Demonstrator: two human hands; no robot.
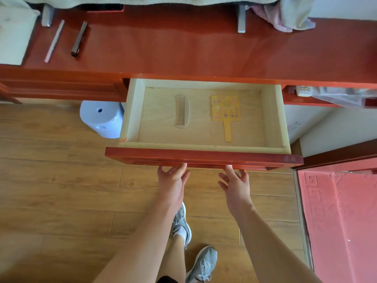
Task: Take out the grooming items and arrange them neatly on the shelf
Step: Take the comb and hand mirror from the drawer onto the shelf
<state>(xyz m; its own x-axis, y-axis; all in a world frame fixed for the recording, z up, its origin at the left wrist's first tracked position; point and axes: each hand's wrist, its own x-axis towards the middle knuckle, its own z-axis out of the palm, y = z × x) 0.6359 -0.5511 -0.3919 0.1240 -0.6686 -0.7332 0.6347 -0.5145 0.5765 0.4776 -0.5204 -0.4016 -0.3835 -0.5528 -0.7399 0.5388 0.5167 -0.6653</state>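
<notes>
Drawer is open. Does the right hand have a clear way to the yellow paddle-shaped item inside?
Probably yes. The right hand rests empty at the drawer front; the yellow paddle-shaped item lies uncovered just beyond it, apart from the comb, with only the front to reach over.

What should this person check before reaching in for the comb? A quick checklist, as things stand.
1. The drawer is open far enough: ok.
2. The comb lies free, nothing on it: ok.
3. The yellow paddle-shaped item lies apart from the comb: ok.
4. The left hand and right hand hold nothing, only touching the drawer front: ok.
5. Bare room on the shelf: ok.
6. Drawer's back part under the shelf: cannot tell.
</notes>
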